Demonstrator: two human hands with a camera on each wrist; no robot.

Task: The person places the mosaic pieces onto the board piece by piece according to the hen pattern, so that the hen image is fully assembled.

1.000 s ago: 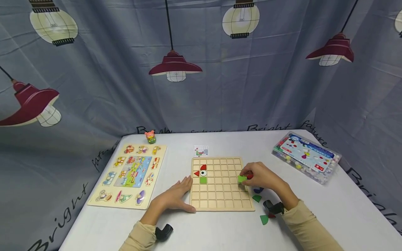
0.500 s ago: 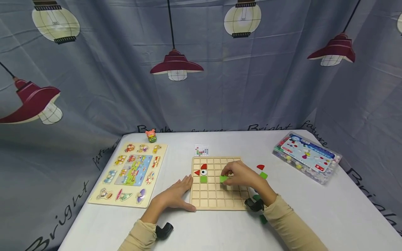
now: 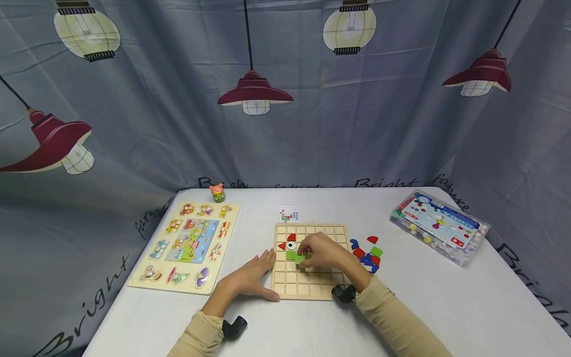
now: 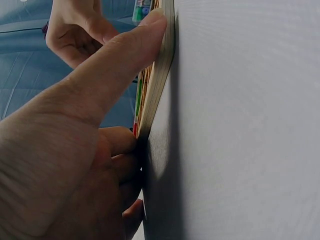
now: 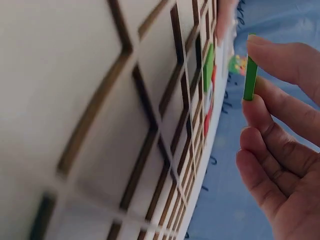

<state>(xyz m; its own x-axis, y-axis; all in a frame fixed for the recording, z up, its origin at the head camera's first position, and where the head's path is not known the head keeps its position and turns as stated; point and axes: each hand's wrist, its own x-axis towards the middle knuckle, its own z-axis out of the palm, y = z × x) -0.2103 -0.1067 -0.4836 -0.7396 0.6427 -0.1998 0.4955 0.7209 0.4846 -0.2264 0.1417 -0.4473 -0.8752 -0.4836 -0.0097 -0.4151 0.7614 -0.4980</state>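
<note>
A wooden grid board (image 3: 308, 290) lies at the middle of the table. My left hand (image 3: 251, 275) rests along its left edge with fingers extended, the thumb at the near left corner. Over the board's left part, my right hand (image 3: 324, 250) pinches a green square tile (image 5: 250, 79) between thumb and fingertips; the right wrist view shows it edge-on, above the grid. Just left of it, another green square tile (image 3: 290, 255) sits in a cell. Above that are a white tile with a black dot (image 3: 291, 246), a red triangle (image 3: 282, 246) and a red quarter-round piece (image 3: 291, 237).
Loose blue, red and green pieces (image 3: 367, 259) lie right of the board. Behind it is a small pattern card (image 3: 288, 214). A picture puzzle board (image 3: 177, 271) lies left, with a small figurine (image 3: 217, 193) behind. A clear plastic box (image 3: 439, 225) stands at back right.
My right hand has carried the green square tile leftward from the board's right edge to beside the other green tile. The left hand stays in place at the board's edge.
</note>
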